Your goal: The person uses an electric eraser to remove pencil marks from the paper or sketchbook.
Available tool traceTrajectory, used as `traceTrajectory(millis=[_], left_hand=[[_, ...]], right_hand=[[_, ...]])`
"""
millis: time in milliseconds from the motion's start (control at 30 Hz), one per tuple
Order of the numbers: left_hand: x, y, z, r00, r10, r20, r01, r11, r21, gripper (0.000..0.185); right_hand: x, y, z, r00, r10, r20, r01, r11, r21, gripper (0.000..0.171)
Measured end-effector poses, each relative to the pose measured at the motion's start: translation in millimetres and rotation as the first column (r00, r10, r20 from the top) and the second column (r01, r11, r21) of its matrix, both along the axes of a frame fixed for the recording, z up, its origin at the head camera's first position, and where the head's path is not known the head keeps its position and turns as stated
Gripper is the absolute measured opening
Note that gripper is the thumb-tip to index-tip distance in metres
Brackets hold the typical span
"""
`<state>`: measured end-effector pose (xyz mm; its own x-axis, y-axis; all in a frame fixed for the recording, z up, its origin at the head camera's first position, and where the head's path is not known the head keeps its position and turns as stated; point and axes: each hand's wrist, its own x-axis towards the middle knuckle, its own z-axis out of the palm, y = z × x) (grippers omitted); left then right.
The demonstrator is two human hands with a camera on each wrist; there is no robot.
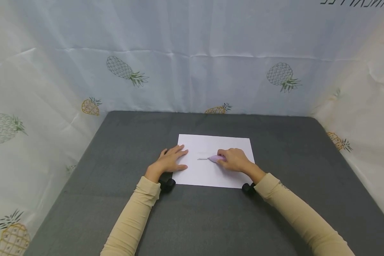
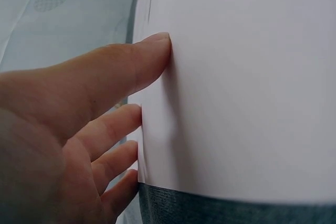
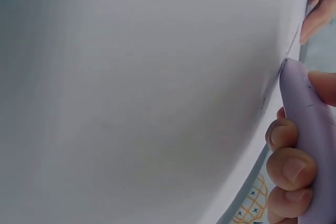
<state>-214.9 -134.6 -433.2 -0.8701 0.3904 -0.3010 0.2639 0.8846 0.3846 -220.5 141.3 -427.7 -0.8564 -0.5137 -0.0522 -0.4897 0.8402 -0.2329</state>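
The lavender pen-like tool is in the right hand, pinched between thumb and curled fingers, its narrow tip down on a white sheet of paper, right of the sheet's middle. A thin dark line runs leftward on the paper from near that tip, and a few fine dark marks show on the tool's barrel in the right wrist view, too small to read. Across the sheet, the left hand lies over its left edge, fingers and thumb spread apart. Tan sleeves cover both forearms; small dark marks near the right cuff cannot be made out. A black device sits under the left wrist, and another under the right. The paper lies on a dark grey table. Beyond hangs a pale cloth printed with outlined pineapples, some grey, some yellow. At its upper right, black lettering appears inverted and is cut off by the frame edge, so the word cannot be read with certainty.
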Motion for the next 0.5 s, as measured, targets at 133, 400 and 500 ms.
traceTrajectory(millis=[133, 400, 500], left_hand=[[-1.4, 0.0, -0.3, 1.000, 0.000, 0.003, 0.000, 1.000, -0.007, 0.068], [-1.0, -0.4, 0.3, 1.000, -0.002, 0.000, 0.002, 1.000, -0.013, 0.069], [-0.7, -0.6, 0.4, 1.000, -0.001, -0.001, 0.001, 1.000, -0.008, 0.069]], right_hand=[[-0.3, -0.9, 0.2, 1.000, 0.006, 0.020, -0.006, 1.000, 0.007, 0.022], [-1.0, -0.8, 1.2, 1.000, -0.015, 0.020, 0.015, 1.000, 0.010, 0.023], [-0.8, -0.6, 0.8, 1.000, -0.004, 0.005, 0.004, 1.000, 0.010, 0.022]])
